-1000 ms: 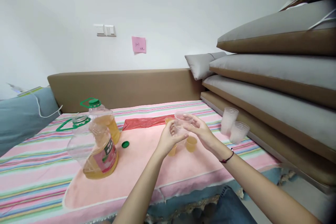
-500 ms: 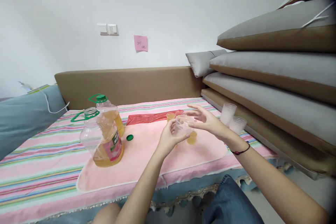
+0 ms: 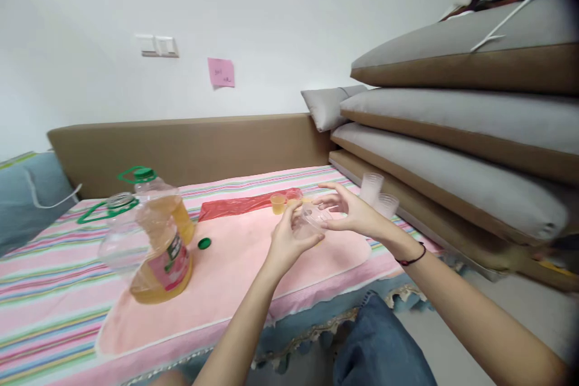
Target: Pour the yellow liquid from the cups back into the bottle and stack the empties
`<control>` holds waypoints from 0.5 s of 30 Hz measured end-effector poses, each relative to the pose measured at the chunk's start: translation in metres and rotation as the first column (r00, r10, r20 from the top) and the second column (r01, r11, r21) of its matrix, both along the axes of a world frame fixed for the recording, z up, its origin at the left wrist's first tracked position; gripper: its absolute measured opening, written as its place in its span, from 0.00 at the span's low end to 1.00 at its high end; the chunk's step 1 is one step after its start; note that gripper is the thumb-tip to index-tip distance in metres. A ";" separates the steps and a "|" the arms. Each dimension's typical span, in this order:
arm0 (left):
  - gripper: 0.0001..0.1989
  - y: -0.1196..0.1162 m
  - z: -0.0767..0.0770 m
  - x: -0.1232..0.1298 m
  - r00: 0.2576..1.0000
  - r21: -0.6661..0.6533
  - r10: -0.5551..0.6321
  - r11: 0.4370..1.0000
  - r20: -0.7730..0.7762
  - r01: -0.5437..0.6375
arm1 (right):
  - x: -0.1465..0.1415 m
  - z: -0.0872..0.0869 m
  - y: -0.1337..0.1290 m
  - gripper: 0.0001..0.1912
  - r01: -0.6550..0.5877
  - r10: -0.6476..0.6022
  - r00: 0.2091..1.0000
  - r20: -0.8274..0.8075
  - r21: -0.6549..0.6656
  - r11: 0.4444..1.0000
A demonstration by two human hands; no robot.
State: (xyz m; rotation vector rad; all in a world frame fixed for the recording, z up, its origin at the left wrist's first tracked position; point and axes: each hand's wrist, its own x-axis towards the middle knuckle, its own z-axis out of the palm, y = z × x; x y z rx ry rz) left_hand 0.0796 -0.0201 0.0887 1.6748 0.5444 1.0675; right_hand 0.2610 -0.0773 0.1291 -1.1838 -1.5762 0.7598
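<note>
My left hand (image 3: 289, 238) is wrapped round a clear plastic cup (image 3: 312, 220) above the pink cloth. From the right, my right hand (image 3: 350, 211) reaches to the cup's rim, thumb at its side and the other fingers spread. Behind the hands stand small cups of yellow liquid (image 3: 278, 204) by a red plastic bag (image 3: 235, 204), partly hidden. Two stacks of clear cups (image 3: 371, 188) stand to the right of my right hand.
At the left stand an uncapped jug of yellow liquid (image 3: 169, 259) and a green-capped jug (image 3: 181, 217). A green cap (image 3: 204, 243) lies beside them. Stacked grey cushions (image 3: 452, 120) rise at the right.
The view has turned to the right, so the jugs and cushions appear farther left. The cup is still between my hands and looks more tilted.
</note>
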 end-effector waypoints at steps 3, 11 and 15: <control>0.42 0.000 -0.004 0.033 0.999 -0.010 -0.047 0.999 0.022 0.047 | 0.024 -0.004 -0.007 0.41 0.080 -0.080 0.997 -0.001 0.038 0.996; 0.51 0.002 0.018 0.117 0.990 0.101 -0.130 0.987 0.057 0.124 | 0.130 0.017 -0.014 0.43 0.441 -0.442 0.897 -0.009 0.097 0.892; 0.45 0.005 0.007 0.104 0.997 0.084 -0.061 0.995 0.046 0.057 | 0.198 0.018 -0.002 0.47 0.607 -0.610 0.790 0.061 0.065 0.792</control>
